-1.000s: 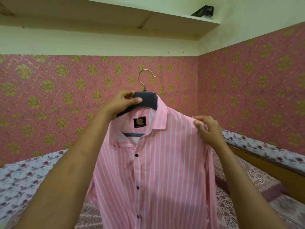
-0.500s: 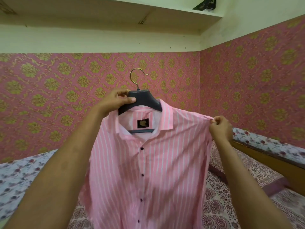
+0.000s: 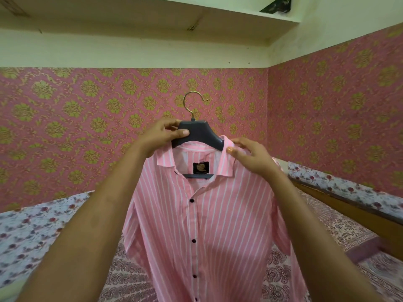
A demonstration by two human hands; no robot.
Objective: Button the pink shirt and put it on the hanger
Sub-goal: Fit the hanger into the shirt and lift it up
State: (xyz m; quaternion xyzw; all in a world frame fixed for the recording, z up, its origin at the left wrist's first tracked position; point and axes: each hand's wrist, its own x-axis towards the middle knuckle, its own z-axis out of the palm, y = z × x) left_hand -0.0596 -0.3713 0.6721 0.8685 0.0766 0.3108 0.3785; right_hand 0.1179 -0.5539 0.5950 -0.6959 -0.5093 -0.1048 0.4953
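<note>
The pink shirt point(image 3: 218, 225) with white stripes and dark buttons hangs in front of me on a dark grey hanger point(image 3: 202, 134) with a gold hook. Its front is buttoned below the open collar. My left hand point(image 3: 162, 136) grips the hanger's top, left of the hook. My right hand point(image 3: 250, 155) pinches the shirt's right collar and shoulder, at the hanger's right arm. The hanger's lower bar shows behind the black neck label.
A bed point(image 3: 35, 232) with floral sheets lies below and behind the shirt. A wooden bed frame point(image 3: 349, 205) runs along the right wall. Pink patterned wallpaper covers both walls, and a shelf point(image 3: 152, 20) juts out overhead.
My right hand has moved from the shirt's outer right shoulder inward to the collar. The shirt and hanger have shifted slightly right and now hang straighter.
</note>
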